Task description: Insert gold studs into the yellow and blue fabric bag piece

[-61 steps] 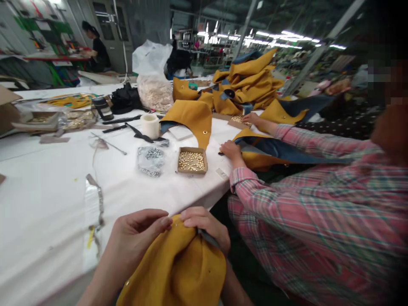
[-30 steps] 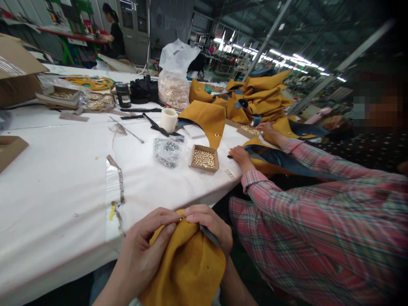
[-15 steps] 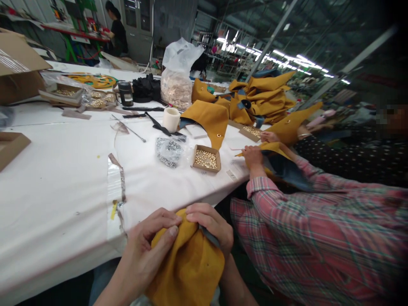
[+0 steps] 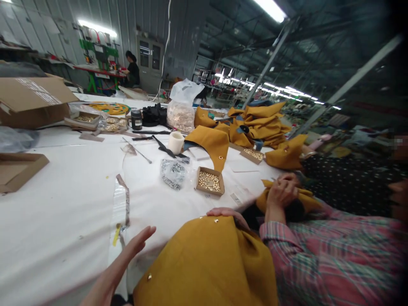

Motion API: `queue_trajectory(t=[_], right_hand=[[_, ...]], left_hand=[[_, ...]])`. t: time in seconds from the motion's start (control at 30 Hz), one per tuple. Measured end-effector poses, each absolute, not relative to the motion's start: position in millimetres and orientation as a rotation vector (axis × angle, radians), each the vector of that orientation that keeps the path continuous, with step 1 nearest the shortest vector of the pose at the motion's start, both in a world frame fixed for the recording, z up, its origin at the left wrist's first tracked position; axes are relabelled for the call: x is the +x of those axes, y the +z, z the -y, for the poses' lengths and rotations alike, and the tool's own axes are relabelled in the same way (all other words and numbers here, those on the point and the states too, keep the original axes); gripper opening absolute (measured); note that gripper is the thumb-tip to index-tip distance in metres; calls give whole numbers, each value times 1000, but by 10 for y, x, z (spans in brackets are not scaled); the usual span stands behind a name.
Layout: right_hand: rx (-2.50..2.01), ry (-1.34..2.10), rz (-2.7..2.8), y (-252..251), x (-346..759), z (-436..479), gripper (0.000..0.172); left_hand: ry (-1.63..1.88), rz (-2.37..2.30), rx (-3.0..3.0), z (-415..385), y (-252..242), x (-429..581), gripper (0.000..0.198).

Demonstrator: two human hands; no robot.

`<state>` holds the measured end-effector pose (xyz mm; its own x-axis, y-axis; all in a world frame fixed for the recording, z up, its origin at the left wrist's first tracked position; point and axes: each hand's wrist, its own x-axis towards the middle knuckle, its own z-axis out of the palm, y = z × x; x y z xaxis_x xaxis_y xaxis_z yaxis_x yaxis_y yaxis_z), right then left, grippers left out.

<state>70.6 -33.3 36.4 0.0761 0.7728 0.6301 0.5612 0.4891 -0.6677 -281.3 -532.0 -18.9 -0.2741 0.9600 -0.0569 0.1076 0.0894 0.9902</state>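
Observation:
A mustard-yellow fabric piece (image 4: 204, 259) with small shiny metal studs is spread out in front of me, filling the lower middle. My right hand (image 4: 228, 212) grips its far upper edge from behind; most of those fingers are hidden by the cloth. To the left of the fabric, my left hand (image 4: 135, 246) is apart from it, edge-on, with fingers stretched out and nothing in them. Beyond the fabric, a cardboard box of gold studs (image 4: 208, 182) stands on the white table (image 4: 79, 221), beside a plastic bag of silver studs (image 4: 174, 173).
On my right a co-worker in a plaid sleeve (image 4: 283, 233) handles another yellow piece. Yellow fabric pieces (image 4: 261, 119) are heaped at the back. A white tape roll (image 4: 175, 143), black jar (image 4: 136, 120), cardboard tray (image 4: 22, 170) and large carton (image 4: 35, 97) stand on the table.
My left hand has let go of the fabric and moved left, fingers straightened. The fabric, bunched between both hands before, is now opened out and shows its studs. The view has tilted up.

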Motion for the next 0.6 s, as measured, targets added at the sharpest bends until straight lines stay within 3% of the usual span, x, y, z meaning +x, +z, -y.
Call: queue_trajectory(t=[0.17,0.27,0.4,0.53,0.6], right_hand=[[-1378,99,1568,217,932,28,30],[-1327,153,1618,207,853,167,27],[-1161,200,1570,311,758,256,47],[-1167,334,1551,632,604,500,56],[-1097,477,1580,775,459,896,54]], left_hand=[[1395,-1460,1154,5343,-392,-2391,117],[1473,-1625,1148,5210,-457,-2091,102],[1553,-1853,1396,5238,-389,-2055,76],[1426,-1913,1755,5434,-273,-2265,83],[1360,-1989,1807,5472,-290,-2365,78]])
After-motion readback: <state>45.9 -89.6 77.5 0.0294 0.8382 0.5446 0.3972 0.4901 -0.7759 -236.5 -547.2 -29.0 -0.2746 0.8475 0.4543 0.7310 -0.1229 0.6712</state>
